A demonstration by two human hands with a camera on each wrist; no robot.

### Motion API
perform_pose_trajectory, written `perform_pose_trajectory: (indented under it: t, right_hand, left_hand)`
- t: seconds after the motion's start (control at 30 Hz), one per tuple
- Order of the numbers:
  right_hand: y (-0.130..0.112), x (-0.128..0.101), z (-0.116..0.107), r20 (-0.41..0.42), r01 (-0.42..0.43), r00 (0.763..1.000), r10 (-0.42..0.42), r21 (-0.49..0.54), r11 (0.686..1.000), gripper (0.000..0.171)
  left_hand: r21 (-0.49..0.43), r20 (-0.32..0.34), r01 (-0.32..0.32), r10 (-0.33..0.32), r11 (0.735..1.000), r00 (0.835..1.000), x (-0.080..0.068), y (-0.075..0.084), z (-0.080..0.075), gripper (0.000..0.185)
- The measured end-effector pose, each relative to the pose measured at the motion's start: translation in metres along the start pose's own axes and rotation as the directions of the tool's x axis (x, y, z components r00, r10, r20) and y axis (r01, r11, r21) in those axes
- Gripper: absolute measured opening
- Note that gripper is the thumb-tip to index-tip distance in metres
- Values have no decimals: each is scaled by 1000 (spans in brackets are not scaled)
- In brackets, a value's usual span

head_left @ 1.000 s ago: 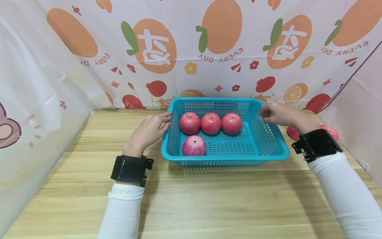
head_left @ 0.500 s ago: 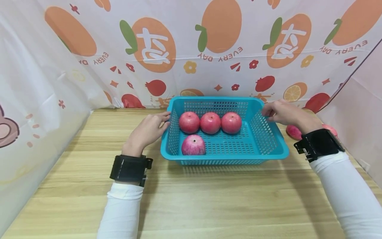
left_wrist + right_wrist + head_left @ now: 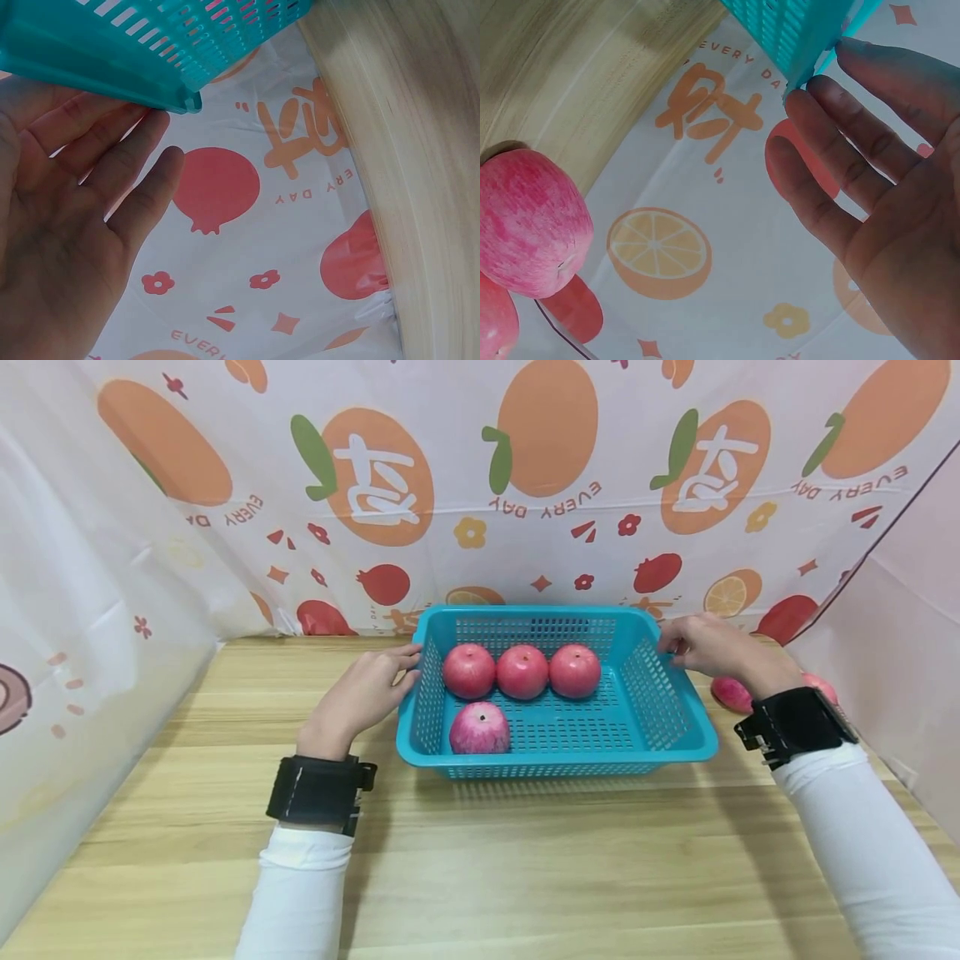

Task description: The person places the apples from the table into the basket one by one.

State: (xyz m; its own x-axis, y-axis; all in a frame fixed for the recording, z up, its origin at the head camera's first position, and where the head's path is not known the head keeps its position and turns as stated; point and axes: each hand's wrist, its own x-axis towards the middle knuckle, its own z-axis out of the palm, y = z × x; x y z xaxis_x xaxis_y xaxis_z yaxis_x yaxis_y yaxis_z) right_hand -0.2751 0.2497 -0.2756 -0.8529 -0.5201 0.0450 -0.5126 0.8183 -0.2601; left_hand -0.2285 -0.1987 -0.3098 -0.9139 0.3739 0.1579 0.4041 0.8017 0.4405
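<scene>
A rectangular teal plastic basket with slotted walls (image 3: pixel 678 727) is sitting on a pale wooden surface (image 3: pixel 525 860), toward its far edge, in front of a white backdrop cloth printed with oranges (image 3: pixel 480 485). Inside the basket, three round red apples (image 3: pixel 522 672) are lying in a row along the far wall, and a fourth pink-red apple (image 3: pixel 480 730) is resting alone near the front left corner. The person's left hand (image 3: pixel 360 693) is touching the basket's left rim with straight, relaxed fingers (image 3: pixel 135 161), gripping nothing. The right hand (image 3: pixel 708 646) is resting against the far right corner of the rim, its fingers (image 3: pixel 855 142) likewise extended rather than curled around it. Two more red apples (image 3: pixel 731 693) are lying on the surface just right of the basket, partly hidden behind the right wrist.
</scene>
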Motion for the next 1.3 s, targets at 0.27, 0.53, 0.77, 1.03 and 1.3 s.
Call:
perform_pose_trajectory:
  t: [0.27,0.53,0.77,1.03,1.3]
  right_hand:
    - [4,-2,-2,1,-16,1000,16,-14,1000,15]
    - [14,-7,-2,0,-18,1000,18,18,1000,12]
    - [23,-12,0,13,-90,996,89,20,996,13]
    - [34,-16,3,41,-105,994,105,-4,994,17]
    - [44,-22,5,49,-163,985,165,-38,986,20]
  left_hand:
    - [-4,-1,1,-1,1000,1000,1,1,0,43]
    - [-5,-1,-3,3,1000,1000,1,0,1,43]
    - [-2,-4,-11,11,1000,1000,0,-1,1,42]
    - [-14,0,-3,3,1000,1000,-1,-1,0,43]
    - [-13,-3,-5,5,1000,1000,-1,-1,0,43]
